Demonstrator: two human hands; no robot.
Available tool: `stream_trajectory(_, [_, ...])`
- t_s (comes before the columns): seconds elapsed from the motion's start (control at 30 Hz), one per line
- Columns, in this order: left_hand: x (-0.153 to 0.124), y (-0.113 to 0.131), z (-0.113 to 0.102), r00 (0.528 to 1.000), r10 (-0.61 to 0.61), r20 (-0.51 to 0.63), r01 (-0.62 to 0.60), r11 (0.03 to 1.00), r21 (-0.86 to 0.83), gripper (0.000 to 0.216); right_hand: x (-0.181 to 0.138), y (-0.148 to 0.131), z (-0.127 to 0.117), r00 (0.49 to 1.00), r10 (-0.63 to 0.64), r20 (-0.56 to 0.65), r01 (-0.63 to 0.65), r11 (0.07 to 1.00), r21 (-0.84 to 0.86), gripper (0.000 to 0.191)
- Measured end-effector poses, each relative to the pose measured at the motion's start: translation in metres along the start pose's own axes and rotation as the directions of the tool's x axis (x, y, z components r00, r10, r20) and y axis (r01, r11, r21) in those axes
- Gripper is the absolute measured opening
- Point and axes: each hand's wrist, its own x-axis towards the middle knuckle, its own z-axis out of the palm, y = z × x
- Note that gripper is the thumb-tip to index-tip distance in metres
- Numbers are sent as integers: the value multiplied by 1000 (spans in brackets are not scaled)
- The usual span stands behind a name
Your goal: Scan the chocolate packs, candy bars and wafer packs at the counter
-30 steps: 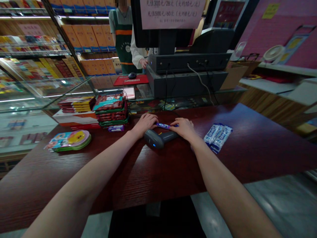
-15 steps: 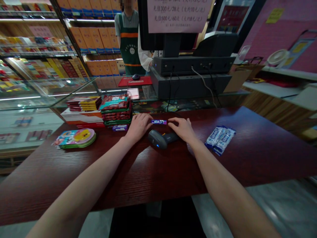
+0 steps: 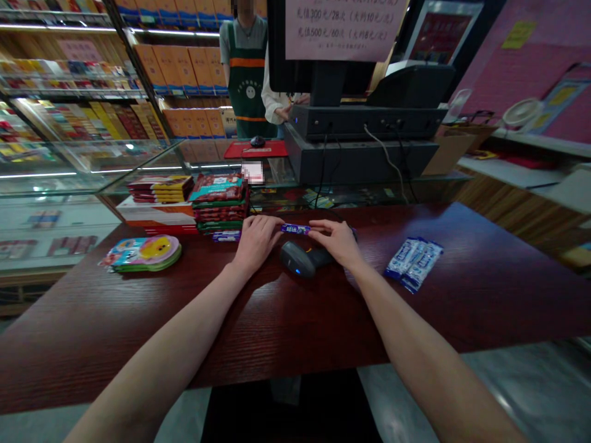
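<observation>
1. The dark wooden tabletop [image 3: 295, 338] carries everything being handled; most of it, toward the near edge, lies under the forearms.
2. Past the far edge, beyond the centre, sits the dark register unit [image 3: 360, 163].
3. Near the far left corner, a pile of red and green snack bags [image 3: 219, 189] stands beside a white and orange box [image 3: 159, 212].
4. Toward the left edge lies a stack of rounded flat packs [image 3: 143, 253].
5. The scanner [image 3: 298, 259] lies behind the middle, its blue light facing the near edge; the right hand hides part of its handle, and whether they touch cannot be told.
6. The left hand [image 3: 258, 240] is loosely curled, and the right hand [image 3: 339, 241] holds thumb and forefinger slightly apart. Whether either truly grips cannot be told.
7. Blue and white sachets [image 3: 415, 263] overlap toward the right edge.
8. Small purple packs [image 3: 226, 236] lie at the bags' foot.
9. Between the hands, near the middle of the far edge, lies one purple pack [image 3: 295, 229]. A second ago the right fingers covered its right end; now fingertips appear to meet both ends. For the handling, this leaves its label exposed and both ends within reach.
</observation>
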Motion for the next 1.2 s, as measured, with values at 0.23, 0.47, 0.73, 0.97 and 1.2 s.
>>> stream_trajectory(0.23, [-1,2,1,1000,16,-23,-17,999,-40,12,1,5,5,999,-41,-27,40,999,-23,16])
stream_trajectory(0.47, [-3,2,3,999,39,-26,-41,997,-64,11,-2,6,5,993,-103,-57,97,991,-89,12])
stream_trajectory(0.73, [-5,0,7,999,23,-29,-27,991,-132,20,-3,5,4,977,-164,-137,145,979,-141,10])
stream_trajectory(0.97, [-6,-2,9,998,-19,-58,8,983,-183,18,-3,10,7,958,-225,-180,197,967,-161,14])
stream_trajectory(1.2, [-6,-1,7,998,-28,-57,17,982,-190,13,-3,12,9,954,-244,-172,216,962,-164,16])
